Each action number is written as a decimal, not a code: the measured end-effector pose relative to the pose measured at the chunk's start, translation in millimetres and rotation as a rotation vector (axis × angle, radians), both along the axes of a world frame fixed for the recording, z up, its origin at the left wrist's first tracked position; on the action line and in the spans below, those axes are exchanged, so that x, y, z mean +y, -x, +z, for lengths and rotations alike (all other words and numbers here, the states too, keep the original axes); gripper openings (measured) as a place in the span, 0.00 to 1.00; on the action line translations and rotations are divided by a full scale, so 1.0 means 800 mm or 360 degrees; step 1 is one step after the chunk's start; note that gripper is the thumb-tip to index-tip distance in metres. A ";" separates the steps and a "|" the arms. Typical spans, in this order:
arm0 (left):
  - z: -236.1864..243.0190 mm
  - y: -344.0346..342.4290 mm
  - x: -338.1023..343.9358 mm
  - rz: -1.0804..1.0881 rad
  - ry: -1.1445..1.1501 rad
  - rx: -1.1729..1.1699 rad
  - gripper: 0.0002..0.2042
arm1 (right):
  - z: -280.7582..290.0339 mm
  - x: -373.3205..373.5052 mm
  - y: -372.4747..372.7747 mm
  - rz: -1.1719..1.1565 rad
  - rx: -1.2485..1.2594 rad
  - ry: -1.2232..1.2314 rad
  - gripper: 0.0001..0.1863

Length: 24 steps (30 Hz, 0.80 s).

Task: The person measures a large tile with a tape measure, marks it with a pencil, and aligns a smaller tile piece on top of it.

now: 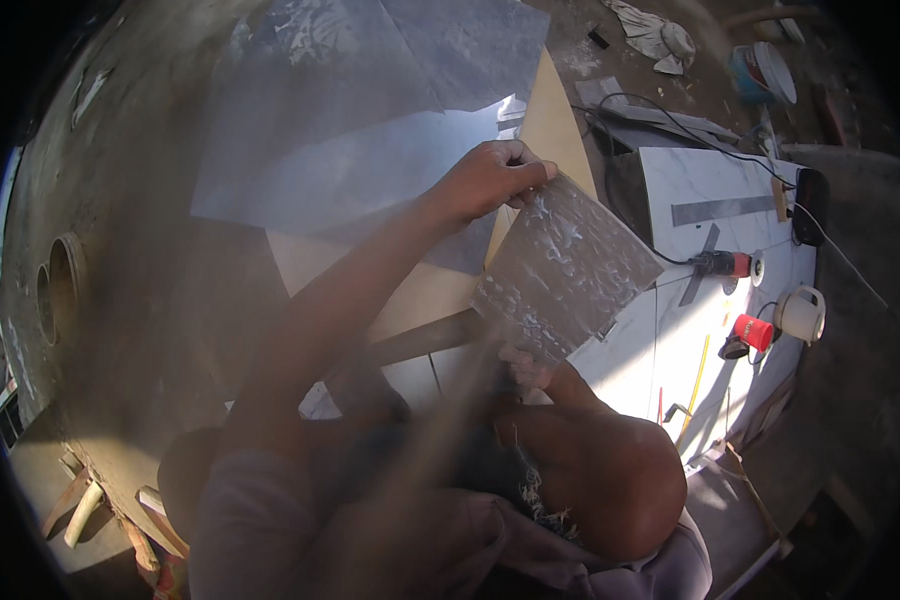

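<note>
A square brown-grey tile [570, 265] with wet, whitish streaks over its face is tilted in front of me. My left hand [505, 175] pinches its upper corner, thumb over the edge. My right hand [525, 370] is closed on the lower corner, partly blurred by a haze across the lower middle of the view. Large grey sheets or tiles [360, 70] and a tan board [555, 110] lie beyond and beneath it. My bent knee [610, 480] is just below my right hand.
White marbled tiles [620, 380] on the right carry an angle grinder [730, 264], red cup [753, 331], cream jug [800, 312], metal strips and cords. Buckets stand left [67, 285] and top right [760, 75]. Wood pieces [85, 515] lie at lower left.
</note>
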<state>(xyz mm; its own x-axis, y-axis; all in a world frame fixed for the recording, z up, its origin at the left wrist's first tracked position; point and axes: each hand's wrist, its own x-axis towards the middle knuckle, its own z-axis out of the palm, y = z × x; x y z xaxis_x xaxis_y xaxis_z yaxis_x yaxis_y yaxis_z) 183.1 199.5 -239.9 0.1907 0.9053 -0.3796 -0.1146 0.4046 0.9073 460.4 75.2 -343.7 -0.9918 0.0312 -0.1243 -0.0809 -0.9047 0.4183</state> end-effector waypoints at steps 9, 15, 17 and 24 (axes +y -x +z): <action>0.052 0.062 -0.005 -0.0136 0.0116 0.0239 0.18 | -0.039 0.045 -0.018 0.0097 -0.0314 -0.0598 0.32; 0.019 0.131 -0.101 -0.0176 0.0604 0.0484 0.09 | 0.017 0.087 0.032 0.0176 -0.1907 -0.2362 0.33; -0.056 0.130 -0.143 -0.0153 0.0672 0.0432 0.09 | 0.017 0.100 0.029 0.0276 -0.2033 -0.2626 0.33; -0.138 0.156 -0.230 0.0495 0.0920 0.0176 0.08 | -0.018 0.083 0.091 0.0451 -0.2168 -0.3035 0.31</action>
